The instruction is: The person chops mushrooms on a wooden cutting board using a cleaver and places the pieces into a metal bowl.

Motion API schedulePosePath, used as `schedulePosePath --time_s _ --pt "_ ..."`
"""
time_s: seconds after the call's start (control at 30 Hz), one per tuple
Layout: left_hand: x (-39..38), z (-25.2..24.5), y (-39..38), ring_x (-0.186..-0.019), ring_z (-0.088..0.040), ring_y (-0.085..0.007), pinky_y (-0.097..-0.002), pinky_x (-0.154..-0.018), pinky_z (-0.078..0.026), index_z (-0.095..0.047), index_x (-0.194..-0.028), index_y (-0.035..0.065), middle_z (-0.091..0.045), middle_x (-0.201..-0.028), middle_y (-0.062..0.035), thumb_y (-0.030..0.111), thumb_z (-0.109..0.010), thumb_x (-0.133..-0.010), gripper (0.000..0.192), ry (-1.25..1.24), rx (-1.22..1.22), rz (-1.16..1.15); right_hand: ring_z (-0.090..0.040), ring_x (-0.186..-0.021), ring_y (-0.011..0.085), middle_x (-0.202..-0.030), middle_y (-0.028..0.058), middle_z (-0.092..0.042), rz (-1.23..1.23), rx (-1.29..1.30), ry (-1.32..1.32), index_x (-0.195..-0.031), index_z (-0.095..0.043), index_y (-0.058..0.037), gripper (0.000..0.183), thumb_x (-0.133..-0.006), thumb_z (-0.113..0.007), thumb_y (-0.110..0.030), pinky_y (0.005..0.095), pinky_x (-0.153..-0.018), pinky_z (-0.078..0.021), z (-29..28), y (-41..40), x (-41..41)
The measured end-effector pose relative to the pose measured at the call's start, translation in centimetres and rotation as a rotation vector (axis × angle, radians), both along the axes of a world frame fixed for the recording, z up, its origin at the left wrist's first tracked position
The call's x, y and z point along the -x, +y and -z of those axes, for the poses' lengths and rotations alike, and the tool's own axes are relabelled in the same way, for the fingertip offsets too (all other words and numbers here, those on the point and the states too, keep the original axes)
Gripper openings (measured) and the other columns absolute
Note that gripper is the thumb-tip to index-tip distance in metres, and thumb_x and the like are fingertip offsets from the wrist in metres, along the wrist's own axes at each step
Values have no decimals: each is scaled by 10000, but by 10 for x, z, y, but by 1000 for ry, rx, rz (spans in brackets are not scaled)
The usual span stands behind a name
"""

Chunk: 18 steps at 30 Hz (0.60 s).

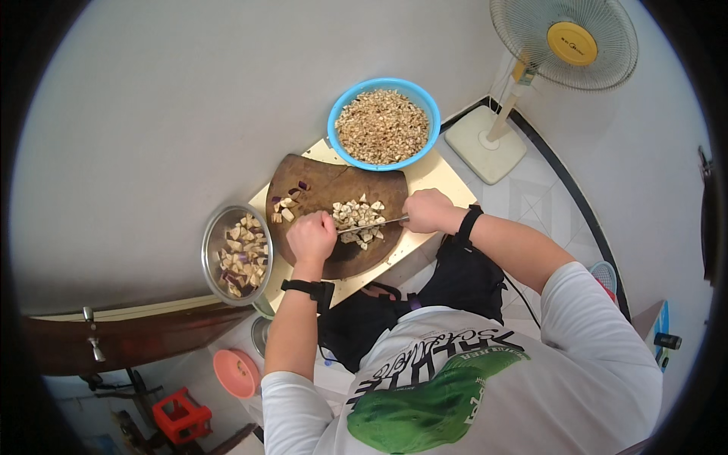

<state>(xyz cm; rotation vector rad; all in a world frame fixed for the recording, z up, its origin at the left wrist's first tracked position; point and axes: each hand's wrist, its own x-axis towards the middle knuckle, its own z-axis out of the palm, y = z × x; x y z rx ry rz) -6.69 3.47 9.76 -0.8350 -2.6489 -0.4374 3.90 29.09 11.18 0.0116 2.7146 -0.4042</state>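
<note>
My right hand point(429, 210) grips the handle end of a knife point(371, 226), seen nearly edge-on as a thin blade. At the blade's other end my left hand point(310, 238) is closed, with its fingers around or against the tip; the exact hold is hidden. Under and around the blade lies a pile of small pale diced pieces point(357, 214), apparently eggplant. They rest on a worn, round wooden chopping board point(367, 185) with one cut-away edge. Left of the pile are larger purple-skinned eggplant chunks point(287, 214).
A blue basin point(435, 122) full of diced pieces stands behind the board. To the left, a steel bowl point(205, 256) holds larger chunks. Board and basin rest on a cream table point(441, 170) against the wall. A pedestal fan point(486, 145), pink basin point(227, 372) and red stool point(181, 415) stand around.
</note>
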Motion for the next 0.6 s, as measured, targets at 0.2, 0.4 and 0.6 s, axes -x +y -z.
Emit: schedulePosePath --time_s 0.2,0.4,0.6 --pt "22 -37 35 -582 -640 -293 -435 -545 -514 -641 -602 86 -637 -602 -98 218 -623 -848 280 129 56 145 -713 -828 361 -841 162 -733 97 114 57 -904 -771 -89 325 -893 -654 -392 458 -767 -569 23 4 -17" --pt "54 -6 21 -593 -623 -293 -429 -566 -507 -607 -590 95 -620 -607 -97 197 -608 -849 279 131 16 278 -715 -824 373 -843 191 -728 247 146 101 -874 -764 -59 315 -884 -658 -356 474 -761 -570 14 -23 -26" --pt "62 36 -5 -648 -610 -356 -473 -603 -476 -577 -651 74 -616 -669 -132 205 -519 -912 298 -41 -192 211 -723 -814 368 -833 205 -726 182 51 33 -838 -755 -11 212 -778 -659 -190 452 -722 -581 -32 -32 -3"
